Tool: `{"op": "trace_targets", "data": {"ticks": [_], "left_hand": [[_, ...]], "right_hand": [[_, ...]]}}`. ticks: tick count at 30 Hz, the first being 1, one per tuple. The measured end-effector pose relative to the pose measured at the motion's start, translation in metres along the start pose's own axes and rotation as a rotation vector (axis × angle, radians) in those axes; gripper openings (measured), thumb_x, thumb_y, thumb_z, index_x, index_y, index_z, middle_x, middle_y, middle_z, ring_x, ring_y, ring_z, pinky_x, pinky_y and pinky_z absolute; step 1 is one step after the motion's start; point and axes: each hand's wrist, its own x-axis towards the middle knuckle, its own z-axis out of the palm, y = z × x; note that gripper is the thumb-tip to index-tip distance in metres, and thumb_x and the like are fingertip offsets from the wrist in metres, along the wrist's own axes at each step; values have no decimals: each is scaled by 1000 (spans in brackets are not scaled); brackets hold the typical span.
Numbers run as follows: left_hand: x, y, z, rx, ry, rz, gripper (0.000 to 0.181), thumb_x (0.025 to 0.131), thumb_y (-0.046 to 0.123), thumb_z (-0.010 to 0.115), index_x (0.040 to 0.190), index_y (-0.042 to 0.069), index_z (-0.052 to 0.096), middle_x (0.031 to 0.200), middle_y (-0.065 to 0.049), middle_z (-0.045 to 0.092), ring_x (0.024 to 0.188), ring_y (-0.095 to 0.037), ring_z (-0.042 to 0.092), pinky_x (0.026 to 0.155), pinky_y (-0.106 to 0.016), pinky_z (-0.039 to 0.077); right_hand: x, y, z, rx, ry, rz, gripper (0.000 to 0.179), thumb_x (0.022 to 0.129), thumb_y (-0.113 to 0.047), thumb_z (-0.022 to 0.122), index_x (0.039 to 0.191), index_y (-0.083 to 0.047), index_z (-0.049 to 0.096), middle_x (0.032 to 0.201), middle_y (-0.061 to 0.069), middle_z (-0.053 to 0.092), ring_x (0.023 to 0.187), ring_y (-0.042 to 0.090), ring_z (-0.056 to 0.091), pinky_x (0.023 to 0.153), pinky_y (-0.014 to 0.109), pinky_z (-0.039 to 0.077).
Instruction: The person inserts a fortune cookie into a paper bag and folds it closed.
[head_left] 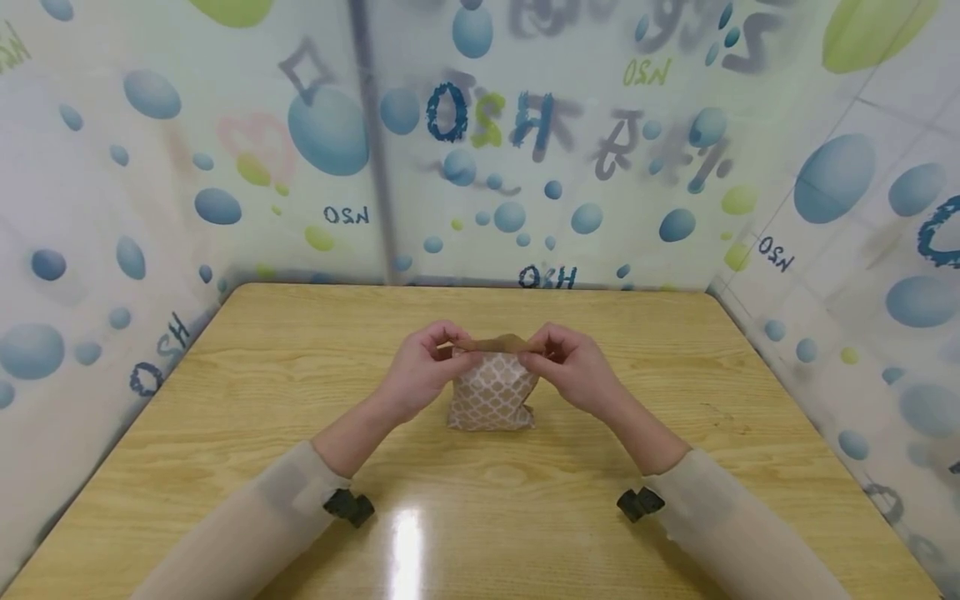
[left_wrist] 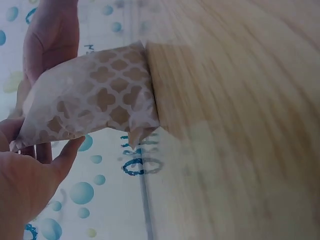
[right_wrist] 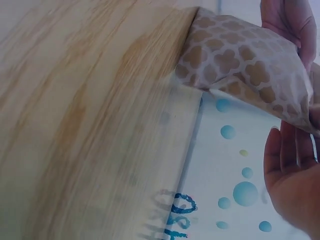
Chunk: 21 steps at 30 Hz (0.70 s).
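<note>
A small brown paper bag [head_left: 493, 392] with a white lattice pattern stands upright on the table, its plain brown inner side showing along the top edge. My left hand [head_left: 423, 367] pinches the top left corner between thumb and fingers. At the opposite corner, my right hand [head_left: 573, 367] pinches the same edge. In the left wrist view, the left hand [left_wrist: 30, 185] is below the bag [left_wrist: 110, 92], whose base touches the wood. The right wrist view has the right hand [right_wrist: 295, 185] at the lower right, beside the bag [right_wrist: 240, 60]. What the bag contains is hidden.
A wooden table [head_left: 262, 417] lies under both arms, with a bright reflection near its front. Printed walls [head_left: 465, 217] with blue and green drops close in the back and both sides. A small black device [head_left: 348, 507] sits at each sleeve cuff.
</note>
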Motion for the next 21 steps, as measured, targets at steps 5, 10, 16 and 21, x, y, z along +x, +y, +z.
{"op": "trace_targets", "data": {"ticks": [5, 10, 16, 21], "left_hand": [[-1, -1, -3, 79, 13, 44, 14, 102, 14, 79, 114, 7, 80, 111, -5, 77, 89, -16, 67, 77, -24, 57], [-2, 0, -4, 102, 34, 65, 8, 101, 9, 79, 107, 4, 77, 108, -7, 76, 86, -14, 67, 73, -23, 57], [-2, -1, -5, 70, 26, 46, 10, 102, 7, 77, 107, 0, 72, 111, -9, 72, 85, -17, 65, 73, -23, 56], [0, -4, -3, -19, -8, -11, 16, 101, 9, 80, 113, 4, 71, 117, -6, 71, 91, -16, 69, 77, -23, 59]], "right_hand": [[-1, 2, -1, -69, 18, 1, 14, 107, -23, 75, 100, -12, 76, 89, 7, 70, 72, 17, 56, 62, 28, 47], [-1, 3, -1, -93, 12, -22, 12, 107, -21, 74, 99, -12, 75, 91, 5, 71, 77, 18, 62, 65, 28, 51], [0, 6, -1, 23, -38, 36, 10, 105, -21, 76, 108, -11, 73, 91, 3, 66, 75, 20, 56, 61, 27, 47], [-4, 9, 0, 79, -55, 110, 15, 104, -27, 79, 107, -13, 76, 91, 2, 69, 79, 20, 57, 63, 29, 47]]}}
